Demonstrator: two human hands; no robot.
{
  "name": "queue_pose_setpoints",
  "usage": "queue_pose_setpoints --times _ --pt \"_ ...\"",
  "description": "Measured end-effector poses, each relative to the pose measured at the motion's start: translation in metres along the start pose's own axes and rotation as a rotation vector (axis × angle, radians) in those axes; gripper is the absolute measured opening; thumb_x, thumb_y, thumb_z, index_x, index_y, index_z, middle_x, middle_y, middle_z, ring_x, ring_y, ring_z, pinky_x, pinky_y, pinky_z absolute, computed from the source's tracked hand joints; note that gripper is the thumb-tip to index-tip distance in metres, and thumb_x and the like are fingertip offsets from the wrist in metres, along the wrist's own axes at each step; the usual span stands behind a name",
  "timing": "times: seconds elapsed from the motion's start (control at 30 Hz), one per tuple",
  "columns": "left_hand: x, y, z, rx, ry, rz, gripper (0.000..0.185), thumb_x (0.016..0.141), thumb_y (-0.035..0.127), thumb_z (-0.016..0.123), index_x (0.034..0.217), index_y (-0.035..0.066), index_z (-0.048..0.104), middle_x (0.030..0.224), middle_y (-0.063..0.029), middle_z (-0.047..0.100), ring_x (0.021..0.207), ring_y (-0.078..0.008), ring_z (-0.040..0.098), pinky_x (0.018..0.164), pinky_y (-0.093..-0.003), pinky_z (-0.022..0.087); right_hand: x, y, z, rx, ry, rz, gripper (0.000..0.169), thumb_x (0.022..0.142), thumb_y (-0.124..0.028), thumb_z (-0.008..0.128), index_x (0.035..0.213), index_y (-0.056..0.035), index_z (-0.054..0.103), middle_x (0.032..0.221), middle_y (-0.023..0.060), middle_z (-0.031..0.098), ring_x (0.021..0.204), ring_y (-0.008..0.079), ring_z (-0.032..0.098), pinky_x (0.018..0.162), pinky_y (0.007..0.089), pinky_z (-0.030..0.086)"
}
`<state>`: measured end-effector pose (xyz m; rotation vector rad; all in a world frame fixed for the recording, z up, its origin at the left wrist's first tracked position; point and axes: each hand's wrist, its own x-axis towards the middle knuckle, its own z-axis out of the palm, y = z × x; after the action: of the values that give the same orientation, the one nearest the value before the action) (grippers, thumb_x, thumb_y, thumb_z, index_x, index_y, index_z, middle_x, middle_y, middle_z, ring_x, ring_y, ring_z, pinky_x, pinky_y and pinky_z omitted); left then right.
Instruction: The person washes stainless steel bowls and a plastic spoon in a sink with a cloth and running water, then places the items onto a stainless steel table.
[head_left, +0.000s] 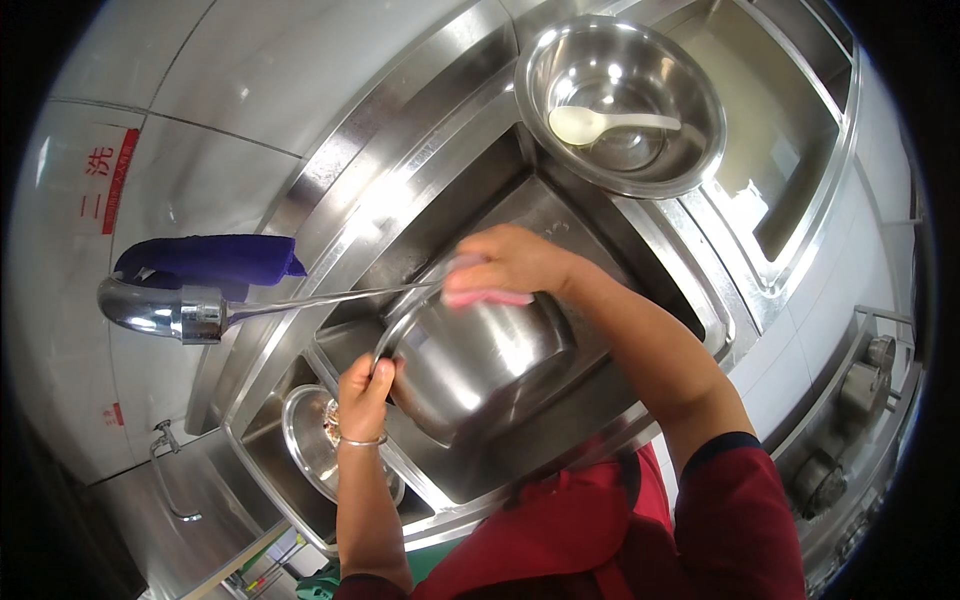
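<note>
A large stainless steel basin (480, 360) is tilted on its side over the middle sink (540, 217), its outer wall towards me. My left hand (365, 397), with a bangle at the wrist, grips the basin's rim with the thumb on the outside. In my right hand (510, 262) is a pink cloth (487, 298), pressed near the basin's upper rim and slightly blurred. Water runs from the chrome faucet (202, 315) in a thin stream towards that rim. The inside of the basin is hidden from me.
A steel bowl (540, 82) holding a pale plastic ladle rests across the sink divider at upper right. Beyond it, another sink (795, 97) holds cloudy water. At lower left, a steel bowl (300, 427) with food scraps sits in a sink. A purple cloth (247, 259) hangs by the faucet.
</note>
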<state>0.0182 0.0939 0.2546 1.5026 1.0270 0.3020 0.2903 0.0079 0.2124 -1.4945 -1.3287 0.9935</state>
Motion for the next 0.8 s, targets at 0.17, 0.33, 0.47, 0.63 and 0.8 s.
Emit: queue_pose_setpoints --times 0.17,0.33,0.47,0.63,0.8 --pt "0.008 -0.020 0.010 0.216 0.156 0.246 0.027 0.076 0.006 0.066 0.057 0.006 0.046 0.055 0.0074 0.039 0.052 -0.0024 0.032 0.045 -0.0203 0.025 0.022 -0.039 0.035 -0.386 -0.057 -0.293 0.041 0.067 -0.051 0.061 0.071 -0.0103 0.059 0.064 0.0118 0.058 0.065 0.0340 0.057 0.057 0.0427 0.044" --pt "0.000 -0.033 -0.014 -0.303 0.302 0.198 0.019 0.079 0.014 0.063 0.065 0.003 0.055 0.066 -0.0023 0.058 0.059 -0.0091 0.051 0.056 -0.0218 0.041 0.022 0.018 0.015 0.051 -0.033 -0.035 0.037 0.075 -0.043 0.058 0.079 -0.0061 0.060 0.070 0.0094 0.060 0.068 0.0231 0.059 0.061 0.0356 0.046" --pt "-0.004 -0.029 -0.002 -0.542 0.599 -0.039 0.038 0.085 0.041 0.053 0.093 0.004 0.058 0.082 -0.0054 0.059 0.070 -0.0168 0.056 0.065 -0.0297 0.048 -0.031 0.084 0.049 0.594 0.263 0.171 0.034 0.087 -0.037 0.048 0.091 -0.0048 0.060 0.085 0.0037 0.058 0.081 0.0113 0.054 0.072 0.0270 0.043" --pt "-0.007 -0.074 0.003 -1.086 0.343 -0.112 0.049 0.086 0.045 0.047 0.112 0.003 0.051 0.110 -0.0088 0.055 0.096 -0.0233 0.054 0.086 -0.0360 0.043 -0.073 0.073 0.121 1.198 0.765 0.642 0.039 0.091 -0.041 0.041 0.105 -0.0071 0.055 0.099 0.0037 0.056 0.091 0.0122 0.051 0.079 0.0264 0.041" --pt "-0.009 -0.090 -0.006 -1.072 0.094 -0.107 0.065 0.086 0.055 0.035 0.130 0.007 0.035 0.129 -0.0092 0.040 0.115 -0.0256 0.041 0.100 -0.0401 0.031 -0.063 0.071 0.093 1.426 0.734 0.532 0.045 0.089 -0.043 0.044 0.109 -0.0037 0.054 0.103 0.0046 0.056 0.091 0.0133 0.051 0.078 0.0274 0.042"
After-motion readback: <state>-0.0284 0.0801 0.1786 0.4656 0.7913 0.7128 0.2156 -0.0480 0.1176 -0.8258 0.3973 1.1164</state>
